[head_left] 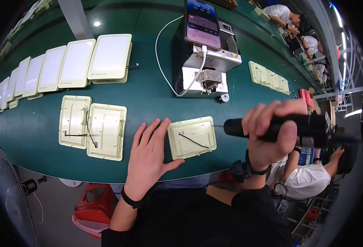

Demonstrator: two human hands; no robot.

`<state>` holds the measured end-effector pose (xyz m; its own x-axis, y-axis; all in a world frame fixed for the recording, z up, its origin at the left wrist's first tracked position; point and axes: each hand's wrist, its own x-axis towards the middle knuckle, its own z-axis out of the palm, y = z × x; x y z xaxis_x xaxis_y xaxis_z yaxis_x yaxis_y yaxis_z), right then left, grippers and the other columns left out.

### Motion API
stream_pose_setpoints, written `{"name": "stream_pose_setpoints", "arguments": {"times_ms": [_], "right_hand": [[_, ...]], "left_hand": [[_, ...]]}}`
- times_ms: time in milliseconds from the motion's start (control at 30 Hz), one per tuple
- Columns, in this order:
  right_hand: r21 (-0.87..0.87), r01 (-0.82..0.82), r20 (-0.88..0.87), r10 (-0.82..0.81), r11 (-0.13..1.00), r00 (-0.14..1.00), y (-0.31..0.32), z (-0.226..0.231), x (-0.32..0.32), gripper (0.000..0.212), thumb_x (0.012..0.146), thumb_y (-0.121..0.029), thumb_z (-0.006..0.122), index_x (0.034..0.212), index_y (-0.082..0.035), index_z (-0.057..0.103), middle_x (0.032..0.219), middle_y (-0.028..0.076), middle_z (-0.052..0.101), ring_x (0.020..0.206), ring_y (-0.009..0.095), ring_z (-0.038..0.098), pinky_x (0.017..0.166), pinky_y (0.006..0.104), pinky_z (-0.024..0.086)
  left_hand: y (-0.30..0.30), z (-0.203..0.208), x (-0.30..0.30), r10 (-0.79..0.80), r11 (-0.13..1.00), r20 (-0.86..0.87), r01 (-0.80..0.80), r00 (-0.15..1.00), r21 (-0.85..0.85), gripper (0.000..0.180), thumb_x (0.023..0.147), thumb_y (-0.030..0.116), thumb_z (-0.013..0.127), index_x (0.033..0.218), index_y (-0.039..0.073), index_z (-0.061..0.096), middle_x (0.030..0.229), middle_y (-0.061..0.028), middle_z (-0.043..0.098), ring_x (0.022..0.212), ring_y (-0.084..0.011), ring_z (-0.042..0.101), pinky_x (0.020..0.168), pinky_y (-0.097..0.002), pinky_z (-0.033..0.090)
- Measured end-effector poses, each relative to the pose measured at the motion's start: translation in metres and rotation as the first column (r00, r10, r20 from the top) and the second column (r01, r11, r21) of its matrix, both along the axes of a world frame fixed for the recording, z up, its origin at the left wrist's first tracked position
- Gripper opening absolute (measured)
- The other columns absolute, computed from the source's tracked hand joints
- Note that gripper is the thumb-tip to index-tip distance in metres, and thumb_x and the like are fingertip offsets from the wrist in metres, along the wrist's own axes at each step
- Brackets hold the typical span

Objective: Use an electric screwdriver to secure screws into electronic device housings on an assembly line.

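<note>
My right hand [267, 127] is wrapped round a black electric screwdriver [235, 127]. Its thin bit points left, over the right edge of a cream plastic housing [191, 146]. That housing lies open side up on the green table, with a black wire across its inside. Against the housing's left edge rests my left hand [149, 144], fingers stretched out and thumb at its lower corner. Further left, two more cream housings [106, 131] lie side by side, open side up, black wires showing in both.
A long row of white-faced cream panels [109, 57] leans along the far left. Behind my hands stands a metal machine [202, 76] carrying a phone [202, 24] on a white cable. More housings [267, 77] lie far right. A fan [10, 197] stands lower left; co-workers sit at right.
</note>
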<state>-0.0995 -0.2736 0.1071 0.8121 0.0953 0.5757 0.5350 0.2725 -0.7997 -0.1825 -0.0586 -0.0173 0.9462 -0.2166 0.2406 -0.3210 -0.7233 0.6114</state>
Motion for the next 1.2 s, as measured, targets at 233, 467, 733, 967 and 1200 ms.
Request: {"name": "stream_pose_setpoints", "arguments": {"times_ms": [233, 467, 733, 967, 1200], "right_hand": [[-0.205, 0.211, -0.044, -0.225, 0.956, 0.973, -0.019, -0.018, -0.021, 0.039, 0.102, -0.042, 0.065, 0.109, -0.009, 0.045, 0.067, 0.005, 0.05, 0.048, 0.015, 0.044, 0.047, 0.0324, 0.041], [-0.173, 0.208, -0.068, -0.223, 0.963, 0.972, -0.028, -0.025, -0.02, 0.038, 0.102, -0.041, 0.065, 0.109, -0.009, 0.044, 0.066, 0.005, 0.049, 0.049, 0.015, 0.044, 0.048, 0.0323, 0.042], [-0.093, 0.164, -0.125, -0.175, 0.982, 0.977, -0.034, -0.026, -0.018, 0.036, 0.101, -0.033, 0.069, 0.109, -0.007, 0.046, 0.068, 0.006, 0.053, 0.052, 0.015, 0.049, 0.05, 0.0333, 0.044], [-0.044, 0.14, -0.144, -0.145, 0.989, 0.979, -0.035, -0.022, -0.018, 0.036, 0.1, -0.031, 0.071, 0.11, -0.007, 0.046, 0.069, 0.007, 0.055, 0.054, 0.016, 0.051, 0.051, 0.0337, 0.045], [-0.065, 0.126, -0.172, -0.135, 0.99, 0.976, -0.035, -0.025, -0.017, 0.035, 0.101, -0.031, 0.07, 0.109, -0.007, 0.045, 0.069, 0.006, 0.054, 0.054, 0.016, 0.051, 0.051, 0.0339, 0.045]], "left_hand": [[0.0, 0.004, 0.002, 0.009, 1.0, 0.0, -0.009, 1.0, 0.001, 0.101, 0.069, 0.038, 0.094, 0.15, 0.0, 0.047, 0.149, -0.0114, 0.057, 0.142, -0.0342, 0.051, 0.123, -0.0539, 0.034], [-0.005, 0.005, 0.003, 0.001, 1.0, -0.011, -0.001, 1.0, 0.024, 0.1, 0.068, 0.036, 0.095, 0.148, 0.0, 0.048, 0.148, -0.011, 0.058, 0.141, -0.0352, 0.051, 0.123, -0.0555, 0.034], [-0.006, 0.004, 0.004, 0.004, 0.999, -0.015, -0.003, 1.0, 0.045, 0.096, 0.07, 0.035, 0.094, 0.148, 0.001, 0.05, 0.149, -0.0101, 0.058, 0.141, -0.0342, 0.052, 0.122, -0.0552, 0.034], [-0.007, 0.007, 0.005, 0.013, 0.999, -0.033, -0.011, 0.999, 0.047, 0.096, 0.068, 0.034, 0.095, 0.147, 0.002, 0.051, 0.149, -0.0096, 0.059, 0.141, -0.0338, 0.053, 0.122, -0.0551, 0.035], [-0.008, 0.006, 0.006, 0.008, 0.999, -0.044, -0.005, 0.999, 0.05, 0.096, 0.067, 0.033, 0.096, 0.146, 0.002, 0.051, 0.148, -0.0095, 0.059, 0.14, -0.0337, 0.053, 0.122, -0.0552, 0.035]]}}
